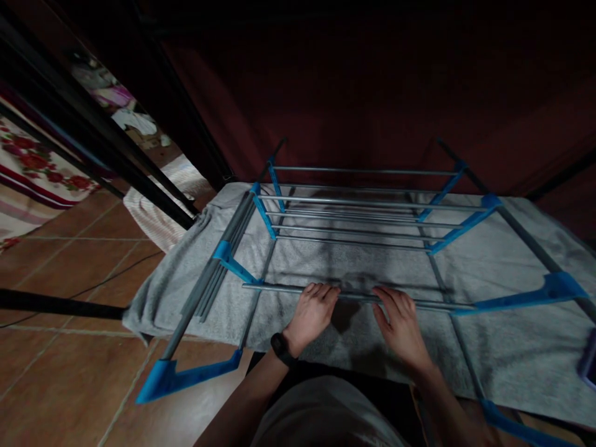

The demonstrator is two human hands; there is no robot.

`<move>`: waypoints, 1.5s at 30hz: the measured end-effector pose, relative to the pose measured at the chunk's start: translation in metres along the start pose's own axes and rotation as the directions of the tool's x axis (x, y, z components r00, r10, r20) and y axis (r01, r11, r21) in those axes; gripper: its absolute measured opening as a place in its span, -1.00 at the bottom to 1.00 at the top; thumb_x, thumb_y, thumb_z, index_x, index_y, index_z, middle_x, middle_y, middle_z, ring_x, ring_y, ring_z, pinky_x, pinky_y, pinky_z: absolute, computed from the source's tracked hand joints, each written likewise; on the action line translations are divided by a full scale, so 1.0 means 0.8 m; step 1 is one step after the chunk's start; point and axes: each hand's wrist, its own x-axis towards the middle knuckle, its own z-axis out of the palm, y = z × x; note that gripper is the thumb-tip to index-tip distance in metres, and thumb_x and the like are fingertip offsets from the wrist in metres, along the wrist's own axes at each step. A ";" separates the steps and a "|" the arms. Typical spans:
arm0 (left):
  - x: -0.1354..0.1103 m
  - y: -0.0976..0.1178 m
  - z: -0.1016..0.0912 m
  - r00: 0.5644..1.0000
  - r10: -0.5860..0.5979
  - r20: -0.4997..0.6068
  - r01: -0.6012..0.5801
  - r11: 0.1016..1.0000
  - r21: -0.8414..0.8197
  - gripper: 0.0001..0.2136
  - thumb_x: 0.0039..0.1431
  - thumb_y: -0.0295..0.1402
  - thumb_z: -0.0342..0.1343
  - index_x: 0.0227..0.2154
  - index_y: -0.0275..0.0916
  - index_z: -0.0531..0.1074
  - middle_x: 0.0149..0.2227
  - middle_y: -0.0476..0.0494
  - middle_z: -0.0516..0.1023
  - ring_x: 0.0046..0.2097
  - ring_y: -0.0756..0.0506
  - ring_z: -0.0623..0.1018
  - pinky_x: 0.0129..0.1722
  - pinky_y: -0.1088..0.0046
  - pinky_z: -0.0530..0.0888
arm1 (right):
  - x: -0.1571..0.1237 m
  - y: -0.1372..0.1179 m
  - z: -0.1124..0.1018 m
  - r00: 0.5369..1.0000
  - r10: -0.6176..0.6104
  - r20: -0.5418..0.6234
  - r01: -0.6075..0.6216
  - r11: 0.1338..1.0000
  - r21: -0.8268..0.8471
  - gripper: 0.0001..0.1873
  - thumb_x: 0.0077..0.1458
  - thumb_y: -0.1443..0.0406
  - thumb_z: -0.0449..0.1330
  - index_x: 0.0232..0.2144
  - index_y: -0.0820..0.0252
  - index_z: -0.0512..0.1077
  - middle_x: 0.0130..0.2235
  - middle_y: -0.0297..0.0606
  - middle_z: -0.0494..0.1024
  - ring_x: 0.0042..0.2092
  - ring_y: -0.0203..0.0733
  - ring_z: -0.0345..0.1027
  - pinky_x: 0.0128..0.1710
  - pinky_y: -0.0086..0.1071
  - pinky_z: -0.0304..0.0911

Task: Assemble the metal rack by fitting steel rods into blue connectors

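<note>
"Head view: where is the metal rod (356,297) being held?"
"Across the near side of the blue-jointed rack (372,202), over the grey cloth (535,360)."
"And the hands?"
"By the left hand's (318,310) curled fingers it is gripped; by the right hand (400,323), thumb parted, it is touched."

Left hand (314,313) and right hand (400,320) hide stretches of a metal bar (356,297); a dark object (590,363) is cropped at right, a distant heap (116,99) indistinct.

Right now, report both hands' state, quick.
Left hand: closed over the gray crossbar.
Right hand: loosely open, fingertips at the gray crossbar; grip firmness can't be told.
</note>
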 end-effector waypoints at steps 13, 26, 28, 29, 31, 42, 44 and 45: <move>0.000 0.007 -0.020 0.999 0.045 0.004 -0.045 0.999 0.027 -0.72 0.34 -0.48 -0.05 0.03 -0.20 0.42 -0.14 -0.15 0.57 -0.13 -0.15 0.51 -0.05 0.25 0.40 | 0.003 0.031 -0.014 0.995 -0.087 0.048 0.090 0.994 -0.063 -0.69 0.38 0.18 0.03 0.05 0.08 0.44 -0.06 -0.24 0.59 -0.03 -0.07 0.43 0.18 -0.08 0.09; -0.002 0.009 -0.017 0.995 0.049 -0.089 -0.053 0.998 -0.039 -0.72 0.37 -0.43 -0.08 0.06 -0.18 0.40 -0.05 -0.18 0.55 -0.01 -0.16 0.50 0.07 0.19 0.39 | 0.003 0.043 -0.014 0.990 -0.116 0.080 0.121 0.991 -0.058 -0.69 0.38 0.16 0.01 0.04 0.08 0.43 -0.09 -0.25 0.58 -0.09 -0.08 0.43 0.05 -0.14 0.16; -0.009 0.009 -0.019 0.980 0.056 -0.190 -0.068 0.996 -0.060 -0.73 0.38 -0.40 -0.06 0.07 -0.16 0.40 0.04 -0.19 0.53 0.09 -0.16 0.47 0.18 0.14 0.33 | 0.003 0.043 -0.014 0.990 -0.118 0.072 0.123 0.991 -0.061 -0.69 0.38 0.16 0.01 0.04 0.08 0.44 -0.10 -0.25 0.58 -0.09 -0.08 0.42 0.05 -0.14 0.16; -0.015 0.008 -0.020 0.968 0.043 -0.245 -0.061 0.996 -0.068 -0.73 0.37 -0.39 -0.04 0.06 -0.15 0.41 0.06 -0.18 0.52 0.11 -0.16 0.46 0.21 0.12 0.30 | 0.003 0.044 -0.014 0.990 -0.122 0.068 0.126 0.990 -0.062 -0.69 0.38 0.16 0.02 0.03 0.08 0.44 -0.11 -0.25 0.58 -0.09 -0.08 0.42 0.04 -0.14 0.17; -0.030 0.003 -0.021 0.936 -0.022 -0.351 -0.009 0.996 -0.085 -0.75 0.36 -0.40 -0.02 0.02 -0.13 0.43 0.01 -0.17 0.54 0.09 -0.15 0.47 0.20 0.12 0.31 | 0.003 0.044 -0.014 0.989 -0.131 0.062 0.135 0.989 -0.062 -0.70 0.37 0.17 0.03 0.03 0.07 0.45 -0.11 -0.25 0.59 -0.10 -0.08 0.42 0.03 -0.15 0.18; -0.087 -0.082 -0.018 0.236 -0.885 -0.402 0.207 0.450 -0.869 -0.81 0.15 -0.20 0.17 -0.31 -0.18 0.35 -0.34 -0.01 0.41 -0.30 -0.03 0.45 -0.26 0.41 0.42 | 0.000 0.050 -0.011 0.986 -0.153 0.060 0.156 0.986 -0.059 -0.69 0.37 0.16 0.03 0.04 0.08 0.45 -0.10 -0.24 0.59 -0.10 -0.08 0.43 0.02 -0.15 0.20; -0.090 -0.091 -0.014 0.192 -0.943 -0.273 0.166 0.305 -0.938 -0.75 0.09 -0.17 0.20 -0.28 -0.19 0.34 -0.32 0.00 0.42 -0.32 -0.03 0.48 -0.32 0.43 0.42 | -0.001 0.052 -0.011 0.986 -0.156 0.059 0.159 0.986 -0.057 -0.69 0.36 0.15 0.04 0.03 0.06 0.46 -0.11 -0.25 0.59 -0.11 -0.08 0.44 0.01 -0.15 0.21; -0.091 -0.094 -0.011 0.182 -0.962 -0.206 0.137 0.232 -0.963 -0.73 0.06 -0.17 0.22 -0.28 -0.18 0.34 -0.30 -0.01 0.43 -0.30 -0.03 0.50 -0.32 0.44 0.43 | -0.002 0.053 -0.011 0.985 -0.159 0.060 0.163 0.985 -0.057 -0.69 0.35 0.15 0.05 0.02 0.06 0.47 -0.12 -0.25 0.59 -0.12 -0.08 0.45 0.00 -0.16 0.22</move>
